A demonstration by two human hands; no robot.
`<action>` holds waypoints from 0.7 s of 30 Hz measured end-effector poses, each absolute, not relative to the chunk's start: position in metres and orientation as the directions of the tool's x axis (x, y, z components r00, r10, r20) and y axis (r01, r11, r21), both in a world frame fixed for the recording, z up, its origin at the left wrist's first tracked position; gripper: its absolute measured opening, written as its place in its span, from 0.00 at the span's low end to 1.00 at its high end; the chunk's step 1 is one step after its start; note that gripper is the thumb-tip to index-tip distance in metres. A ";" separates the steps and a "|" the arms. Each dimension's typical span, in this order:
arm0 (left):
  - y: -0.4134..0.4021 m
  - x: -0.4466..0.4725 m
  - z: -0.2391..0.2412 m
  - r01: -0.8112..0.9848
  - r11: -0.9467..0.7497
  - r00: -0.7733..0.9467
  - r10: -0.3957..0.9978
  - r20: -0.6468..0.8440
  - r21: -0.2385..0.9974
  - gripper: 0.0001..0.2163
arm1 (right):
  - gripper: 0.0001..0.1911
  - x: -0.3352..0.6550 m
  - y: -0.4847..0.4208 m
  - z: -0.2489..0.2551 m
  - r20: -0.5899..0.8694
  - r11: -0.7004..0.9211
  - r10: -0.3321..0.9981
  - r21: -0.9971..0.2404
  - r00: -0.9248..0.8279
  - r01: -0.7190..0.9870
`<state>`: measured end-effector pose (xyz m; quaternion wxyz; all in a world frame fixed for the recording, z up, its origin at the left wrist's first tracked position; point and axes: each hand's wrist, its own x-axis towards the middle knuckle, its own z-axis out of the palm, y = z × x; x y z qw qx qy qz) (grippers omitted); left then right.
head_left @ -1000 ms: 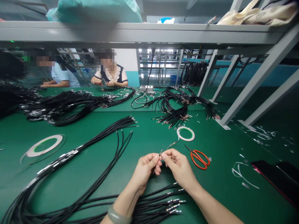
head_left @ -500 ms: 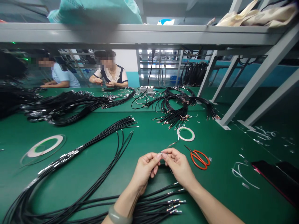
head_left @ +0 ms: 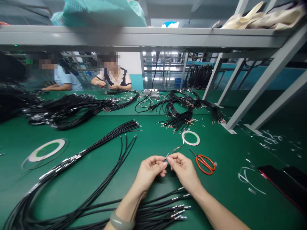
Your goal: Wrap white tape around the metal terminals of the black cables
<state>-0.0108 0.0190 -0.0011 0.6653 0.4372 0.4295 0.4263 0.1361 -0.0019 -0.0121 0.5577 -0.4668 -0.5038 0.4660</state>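
Observation:
My left hand point(head_left: 152, 168) and my right hand point(head_left: 183, 169) meet above the green table, fingertips pinched close together. A thin cable end with a small silvery tip point(head_left: 166, 156) pokes up from my left fingers; most of it is hidden. A narrow strip of tape point(head_left: 177, 148) runs from a white tape roll point(head_left: 198, 138) to the fingertips of my right hand. Red-handled scissors point(head_left: 204, 163) lie right of that hand. Below my wrists stretch black cables point(head_left: 158, 210) with metal ends. A long bundle of similar cables point(head_left: 96, 143) curves across on the left.
Another tape roll point(head_left: 31, 156) lies at left. Heaped black cables point(head_left: 79, 111) and a looped bunch point(head_left: 177, 111) occupy the back. Tape scraps point(head_left: 244, 175) and a dark phone-like object point(head_left: 280, 182) are at right. A grey shelf frame point(head_left: 259, 83) stands over the table; two people sit beyond.
My fingertips have drawn slightly apart, and the silvery tip between them shows more clearly. The table items stay where they were.

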 end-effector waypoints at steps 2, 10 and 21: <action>0.020 -0.010 -0.002 -0.189 0.252 0.222 0.952 -0.209 0.949 0.16 | 0.11 0.136 -0.002 -0.012 0.106 0.110 0.993 -0.992 0.060 -0.063; 0.017 -0.006 -0.005 -0.179 0.195 0.167 0.972 -0.166 0.964 0.15 | 0.11 0.132 -0.003 -0.013 0.083 0.088 0.995 -0.992 0.062 -0.090; 0.016 -0.006 -0.005 -0.247 0.238 0.196 0.962 -0.193 0.939 0.14 | 0.11 0.133 -0.004 -0.011 0.117 0.119 0.991 -0.993 0.064 -0.020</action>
